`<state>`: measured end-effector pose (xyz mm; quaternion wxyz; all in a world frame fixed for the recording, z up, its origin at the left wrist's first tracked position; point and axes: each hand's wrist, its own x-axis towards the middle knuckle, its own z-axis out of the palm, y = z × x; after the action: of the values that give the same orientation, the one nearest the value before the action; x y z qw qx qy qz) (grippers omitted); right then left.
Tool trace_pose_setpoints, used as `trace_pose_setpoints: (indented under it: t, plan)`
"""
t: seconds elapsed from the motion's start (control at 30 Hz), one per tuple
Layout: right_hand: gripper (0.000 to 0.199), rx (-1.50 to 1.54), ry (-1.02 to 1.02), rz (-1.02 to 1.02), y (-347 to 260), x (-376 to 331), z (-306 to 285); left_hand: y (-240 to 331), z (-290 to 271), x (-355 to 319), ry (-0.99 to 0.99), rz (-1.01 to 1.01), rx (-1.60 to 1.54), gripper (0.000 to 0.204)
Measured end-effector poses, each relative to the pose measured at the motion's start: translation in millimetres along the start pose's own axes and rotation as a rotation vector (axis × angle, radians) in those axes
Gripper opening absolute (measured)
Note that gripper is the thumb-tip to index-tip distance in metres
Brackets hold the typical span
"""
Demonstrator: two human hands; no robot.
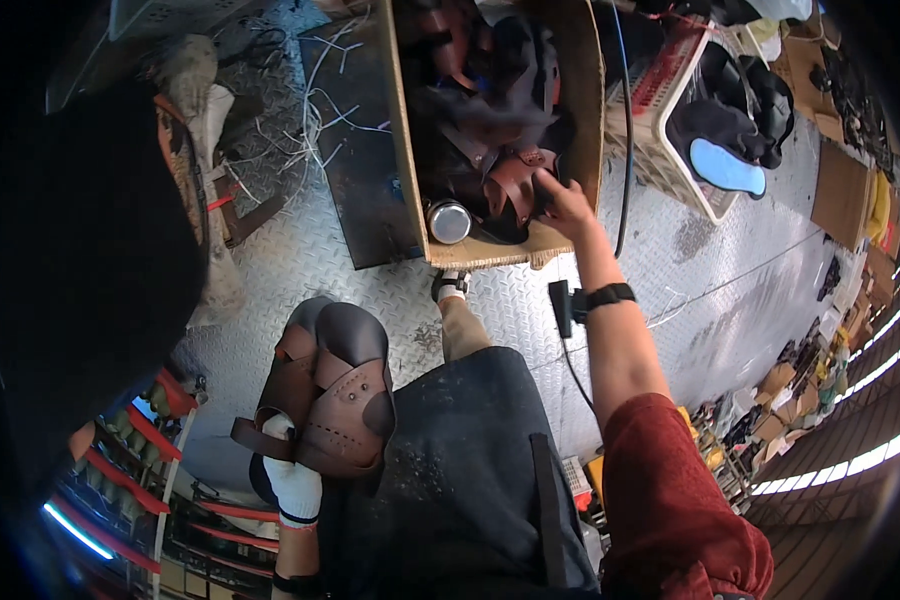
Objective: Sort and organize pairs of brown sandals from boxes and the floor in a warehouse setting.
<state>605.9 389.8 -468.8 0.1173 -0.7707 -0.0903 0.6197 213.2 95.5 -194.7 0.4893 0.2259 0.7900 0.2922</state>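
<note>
My left hand (294,488), in a white glove, is closed around a pair of brown leather sandals (346,410) with dark soles, stitched panels and a loose strap. They are held beside my dark apron (450,470). My bare right hand (570,210) reaches over the near right side of a cardboard box (510,252). Its fingers curl at the edge of a reddish-brown leather shoe upper (513,185) with cut-out straps; the fingertips are partly hidden. Around that upper lie more dark brown leather pieces (450,45), and a round metal-lidded can (449,222) stands in the near left corner.
A pale plastic crate (660,130) with dark shoes and a light blue sole (727,167) stands right of the box. White ties (320,130) lie around a dark board (355,190) on the left. A black-clothed form (100,240) fills the left side. Red-edged racks (130,480) stand lower left.
</note>
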Motion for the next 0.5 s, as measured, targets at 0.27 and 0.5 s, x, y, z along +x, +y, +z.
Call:
trace_pose_setpoints:
  t: [0.27,0.5]
  plan:
    - [0.062,0.483,0.088,-0.654,-52,8,152,18,18,15,-0.094,-0.038,0.099,0.033]
    - [0.079,0.676,0.051,-0.639,-129,-29,192,43,39,38,-0.142,-0.133,-0.225,0.029]
